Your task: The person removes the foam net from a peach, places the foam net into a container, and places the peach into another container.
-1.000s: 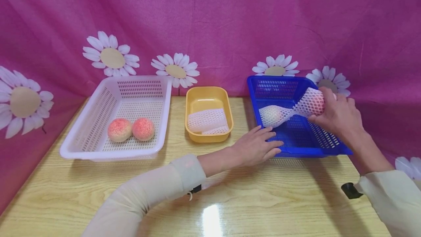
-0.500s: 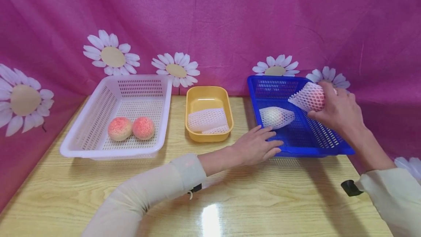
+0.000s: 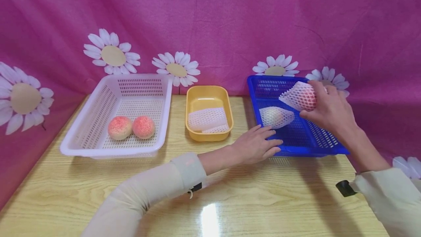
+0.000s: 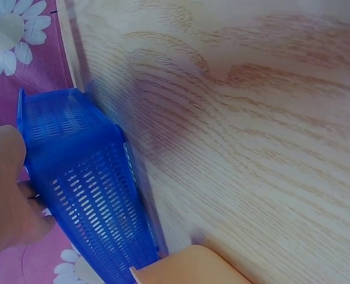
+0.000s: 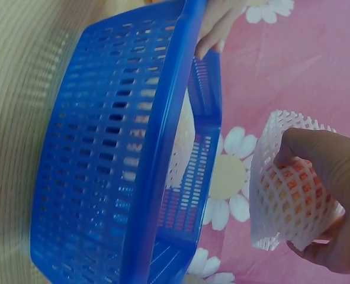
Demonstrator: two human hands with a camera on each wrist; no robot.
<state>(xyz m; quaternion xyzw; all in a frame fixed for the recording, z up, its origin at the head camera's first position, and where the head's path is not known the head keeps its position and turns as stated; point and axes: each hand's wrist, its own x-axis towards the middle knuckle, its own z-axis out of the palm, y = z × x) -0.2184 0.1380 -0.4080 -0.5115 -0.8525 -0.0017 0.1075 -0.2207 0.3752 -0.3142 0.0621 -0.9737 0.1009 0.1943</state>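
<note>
Gripped netted fruit [image 3: 302, 97] in curled right hand [image 3: 330, 111] above blue basket [image 3: 296, 140]; rested left hand [image 3: 253, 145] with extended fingers on rim [image 3: 312, 152]; possibly risked dropping through slipping net [image 3: 287, 97].

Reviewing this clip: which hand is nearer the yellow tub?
Left. The left hand is just right of the tub, at the blue basket's near left corner; the right hand is farther right, holding a netted peach.

gap btwn tub [image 3: 209, 138] & white bskt [image 3: 110, 152], L grip [image 3: 253, 145] blocking blue bskt [image 3: 310, 151] near corner
</note>
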